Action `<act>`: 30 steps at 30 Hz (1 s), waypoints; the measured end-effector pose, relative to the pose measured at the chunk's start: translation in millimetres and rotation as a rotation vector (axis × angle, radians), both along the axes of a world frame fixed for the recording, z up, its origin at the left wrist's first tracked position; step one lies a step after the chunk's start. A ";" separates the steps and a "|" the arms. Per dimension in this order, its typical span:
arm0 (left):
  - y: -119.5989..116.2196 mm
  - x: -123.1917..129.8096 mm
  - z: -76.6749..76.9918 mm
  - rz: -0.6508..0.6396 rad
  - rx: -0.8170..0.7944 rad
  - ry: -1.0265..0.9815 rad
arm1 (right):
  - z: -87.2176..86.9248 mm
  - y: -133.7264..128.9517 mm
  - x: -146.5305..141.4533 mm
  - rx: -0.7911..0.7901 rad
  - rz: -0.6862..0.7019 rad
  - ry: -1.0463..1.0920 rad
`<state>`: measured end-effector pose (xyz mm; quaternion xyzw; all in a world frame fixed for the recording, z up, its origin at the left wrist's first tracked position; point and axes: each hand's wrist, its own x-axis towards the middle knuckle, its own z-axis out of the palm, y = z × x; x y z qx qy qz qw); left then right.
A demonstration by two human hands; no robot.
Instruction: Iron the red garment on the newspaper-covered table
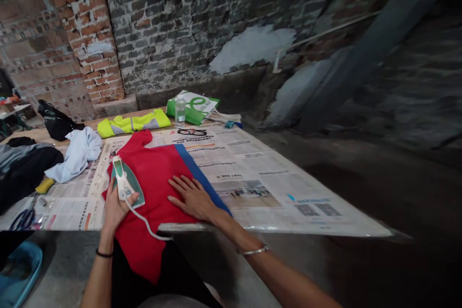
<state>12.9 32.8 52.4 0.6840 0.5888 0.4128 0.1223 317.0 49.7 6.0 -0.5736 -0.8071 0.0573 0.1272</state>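
A red garment (159, 168) with a blue band (202, 173) along its right side lies spread on the table, one end hanging over the front edge. My left hand (117, 204) is wrapped round the handle of a white and green clothes iron (127, 182), which rests on the garment's left part. From the iron's back a white cord (147, 226) runs down past the table edge. My right hand (193, 197) lies flat on the red fabric near the blue band, fingers spread and holding nothing.
Newspaper under clear plastic covers the table (260, 178). Eyeglasses (192, 132), a bottle (180, 113), a green-white bag (195, 106) and a yellow reflective garment (133, 123) lie at the back. Dark clothes (29, 168), a pale blue cloth (75, 154) and scissors (23, 218) are left.
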 end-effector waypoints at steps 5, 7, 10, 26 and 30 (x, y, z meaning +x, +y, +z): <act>-36.9 -5.0 5.4 -0.067 -0.095 -0.120 | -4.1 -6.5 4.8 0.034 -0.150 0.049; -42.4 -0.8 6.8 -0.090 -0.124 -0.151 | -5.5 -9.8 4.2 0.045 -0.172 0.073; -40.2 16.7 7.7 -0.135 -0.138 -0.171 | -2.3 -13.0 2.0 0.050 -0.191 0.081; -47.6 57.4 1.9 -0.073 -0.148 -0.175 | -6.7 -17.6 11.2 0.065 -0.227 0.119; -37.4 25.9 6.4 -0.003 -0.081 -0.189 | -8.8 -17.2 15.5 0.068 -0.225 0.130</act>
